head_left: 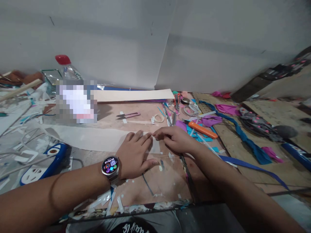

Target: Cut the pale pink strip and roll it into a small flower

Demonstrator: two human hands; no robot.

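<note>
Pale strip, one long, smooth, thin band with a curved edge, lies flat on the table, stretching from the hands toward 9 o'clock. The left hand is open, palm down on its right part; the right hand has curled fingers at its end, near the left fingertips, and whether they pinch it I cannot tell. A second pale strip, straight-edged, lies at 11 o'clock. Closer at 11 are one pair of snips, pink-handled with metal blades; at 1, one cream ring; at 3, one orange plastic cutter among purple and blue scraps. Two blue-and-white power strips sit at 8 and 4. One clear, red-capped bottle stands at 10, partly hidden by blurring; its contents are unclear.
</note>
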